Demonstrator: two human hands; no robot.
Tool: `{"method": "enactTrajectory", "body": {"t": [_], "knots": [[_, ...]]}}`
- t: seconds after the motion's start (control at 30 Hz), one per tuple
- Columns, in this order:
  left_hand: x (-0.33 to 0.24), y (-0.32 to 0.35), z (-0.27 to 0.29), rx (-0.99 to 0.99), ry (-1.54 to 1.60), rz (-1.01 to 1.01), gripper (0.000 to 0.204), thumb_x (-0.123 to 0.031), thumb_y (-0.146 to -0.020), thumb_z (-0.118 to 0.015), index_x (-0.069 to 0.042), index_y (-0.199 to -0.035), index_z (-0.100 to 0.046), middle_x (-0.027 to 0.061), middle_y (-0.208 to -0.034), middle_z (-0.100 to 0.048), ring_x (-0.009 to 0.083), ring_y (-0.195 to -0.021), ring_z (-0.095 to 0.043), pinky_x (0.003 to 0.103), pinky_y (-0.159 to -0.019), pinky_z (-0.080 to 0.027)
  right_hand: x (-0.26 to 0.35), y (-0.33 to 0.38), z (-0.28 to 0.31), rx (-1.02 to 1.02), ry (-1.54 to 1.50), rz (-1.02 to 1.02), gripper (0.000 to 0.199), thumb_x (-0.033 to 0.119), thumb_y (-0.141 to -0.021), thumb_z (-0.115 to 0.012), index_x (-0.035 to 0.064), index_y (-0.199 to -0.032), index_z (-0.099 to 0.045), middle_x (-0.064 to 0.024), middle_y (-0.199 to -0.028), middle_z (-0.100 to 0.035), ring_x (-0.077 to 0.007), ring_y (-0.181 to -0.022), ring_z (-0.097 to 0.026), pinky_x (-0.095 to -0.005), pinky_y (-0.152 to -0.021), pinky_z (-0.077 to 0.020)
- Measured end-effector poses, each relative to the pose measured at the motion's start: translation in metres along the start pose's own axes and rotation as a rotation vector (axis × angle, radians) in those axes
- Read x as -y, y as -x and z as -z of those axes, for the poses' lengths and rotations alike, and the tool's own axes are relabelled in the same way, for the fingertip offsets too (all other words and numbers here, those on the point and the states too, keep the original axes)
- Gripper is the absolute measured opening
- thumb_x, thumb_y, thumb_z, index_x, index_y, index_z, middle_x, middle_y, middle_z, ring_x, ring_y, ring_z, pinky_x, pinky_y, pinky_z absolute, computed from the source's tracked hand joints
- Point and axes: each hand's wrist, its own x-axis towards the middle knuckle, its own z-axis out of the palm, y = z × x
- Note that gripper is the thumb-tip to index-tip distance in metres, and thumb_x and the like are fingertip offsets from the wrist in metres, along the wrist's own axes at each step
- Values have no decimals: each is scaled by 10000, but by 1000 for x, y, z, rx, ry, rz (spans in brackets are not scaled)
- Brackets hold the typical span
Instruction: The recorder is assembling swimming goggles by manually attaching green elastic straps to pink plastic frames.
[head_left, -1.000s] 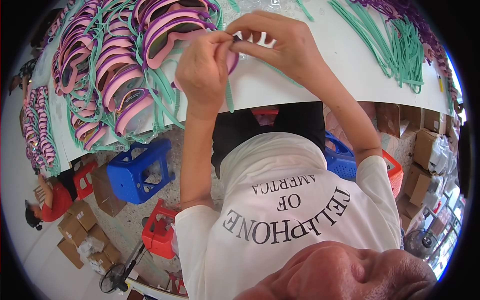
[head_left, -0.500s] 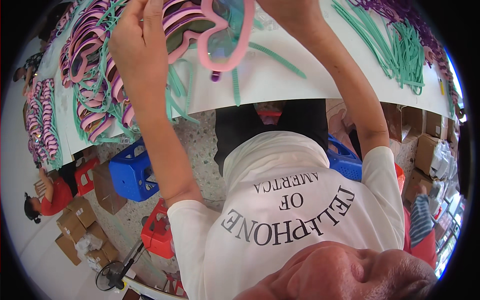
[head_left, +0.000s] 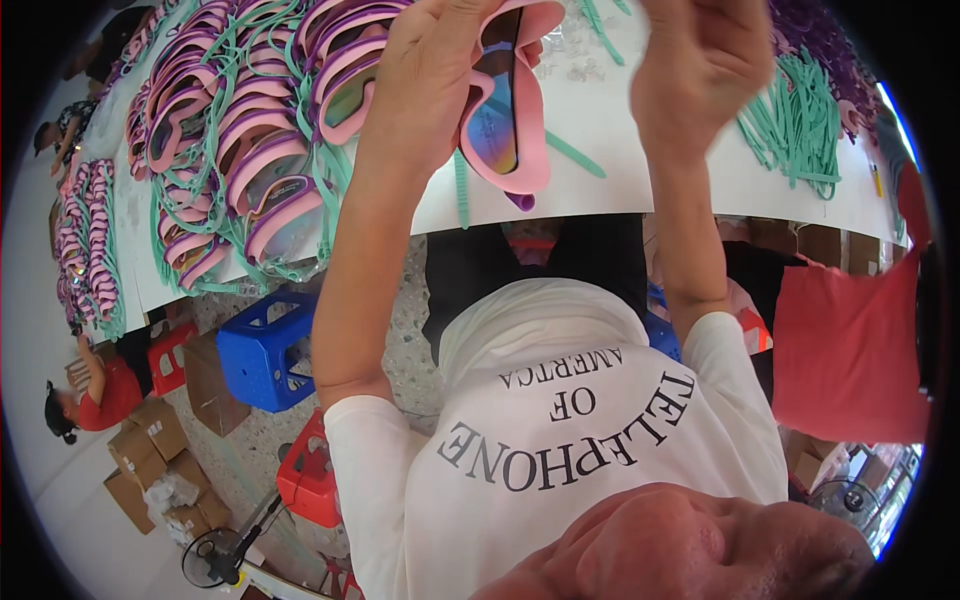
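My left hand (head_left: pixel 425 85) is closed on the edge of a pair of swim goggles (head_left: pixel 527 130) with a pink soft frame, purple rim and tinted, rainbow-sheened lenses. The goggles stand tilted on end above the table's near edge, their upper part partly hidden by my fingers. To the right of them and apart, my right hand (head_left: pixel 700 80) is raised with its fingers curled together. It is slightly blurred, and whatever it may hold is hidden. Teal ribbed straps (head_left: pixel 572 152) lie on the white table behind the goggles.
Rows of pink-and-purple goggles (head_left: pixel 275 185) with teal straps cover the table's left side. A bundle of teal straps (head_left: pixel 800 130) lies at right, near purple parts. A person in a red top (head_left: pixel 850 350) stands close on the right. Blue stool (head_left: pixel 262 350) and red stool (head_left: pixel 310 470) stand below.
The goggles have turned from facing me to nearly edge-on and shifted right with my left hand. My right hand has come lower and rightward into view. A person in red has appeared at right.
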Motion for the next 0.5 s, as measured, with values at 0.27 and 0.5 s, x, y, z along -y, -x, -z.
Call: {"method": "enactTrajectory", "body": {"t": [0.27, 0.5], "knots": [[10, 9, 20, -182, -312, -493, 336, -131, -932, -732, 6, -1175, -545, 77, -992, -621, 133, -855, -651, 252, -721, -509, 44, -10, 164, -490, -497, -75, 154, 91, -1004, -635, -45, -1076, -636, -126, -977, -690, -217, -918, -678, -337, -981, -539], [26, -1, 8, -17, -938, -902, 732, -288, -702, -952, -49, -1272, -560, 85, -1095, -603, 239, -955, -587, 351, -841, -500, 2, 25, 140, -262, -177, -394, 179, 176, -1014, -612, 8, -959, -644, -131, -954, -721, -194, -826, -664, -344, -790, -526]]}}
